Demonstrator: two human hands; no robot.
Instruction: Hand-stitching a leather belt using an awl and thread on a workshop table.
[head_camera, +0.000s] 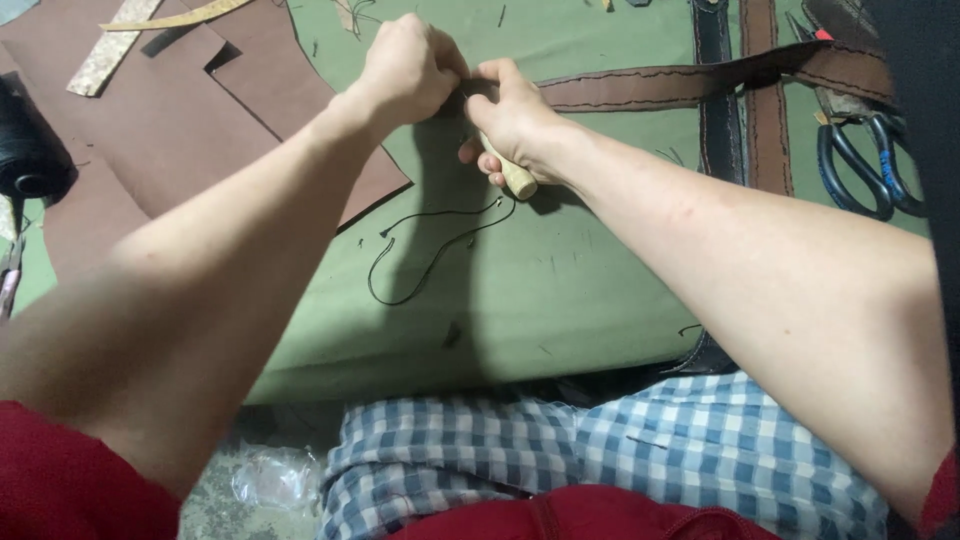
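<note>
My left hand (405, 70) pinches the end of a brown leather strap (660, 85) with stitched edges, which runs off to the right. My right hand (510, 115) presses against the same strap end and grips a tool with a pale wooden handle (518, 180) that sticks out below the palm. A length of black thread (420, 255) loops on the green cloth (520, 290) just below both hands.
Brown leather sheets (160, 120) lie at the left with pale patterned strips (110, 50) on them. A black thread spool (30, 150) sits at the far left. Two more straps (745, 100) run upright at the right, beside blue-handled scissors (860, 165).
</note>
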